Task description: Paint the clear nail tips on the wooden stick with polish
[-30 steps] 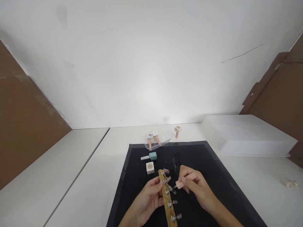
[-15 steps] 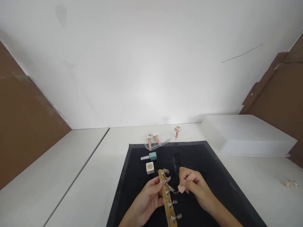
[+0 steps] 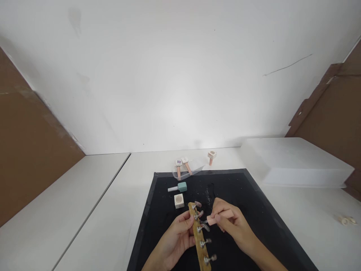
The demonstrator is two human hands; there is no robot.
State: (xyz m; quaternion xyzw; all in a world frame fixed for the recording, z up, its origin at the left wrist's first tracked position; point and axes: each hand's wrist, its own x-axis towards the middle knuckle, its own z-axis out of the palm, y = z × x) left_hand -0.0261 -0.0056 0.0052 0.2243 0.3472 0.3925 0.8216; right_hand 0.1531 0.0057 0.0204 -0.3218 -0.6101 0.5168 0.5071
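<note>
My left hand (image 3: 180, 233) is closed around the upper part of a yellowish wooden strip (image 3: 199, 241). Several metal clips stand along it, each carrying a false nail tip (image 3: 208, 241). My right hand (image 3: 232, 222) pinches a nail polish brush (image 3: 222, 217) by its pink cap, lying sideways. Its dark bristle end meets or nearly meets the nail tip (image 3: 206, 227) in the middle of the strip; contact is hard to make out. A cream square bottle (image 3: 179, 201) stands just beyond my left hand, and a green nail polish bottle with a pale cap (image 3: 182, 187) lies on its side behind it.
A black mat (image 3: 234, 188) lies under my hands. At its far edge a clear tray (image 3: 197, 167) holds two pink-capped bottles (image 3: 187, 167); another pink-capped bottle (image 3: 211, 157) is to the right. A white box (image 3: 296, 162) and small rings (image 3: 344, 220) are at the right.
My right hand has turned the brush so its pink cap now lies sideways, and its tip has shifted up and left along the nail tip. My left hand and the strip have barely moved.
</note>
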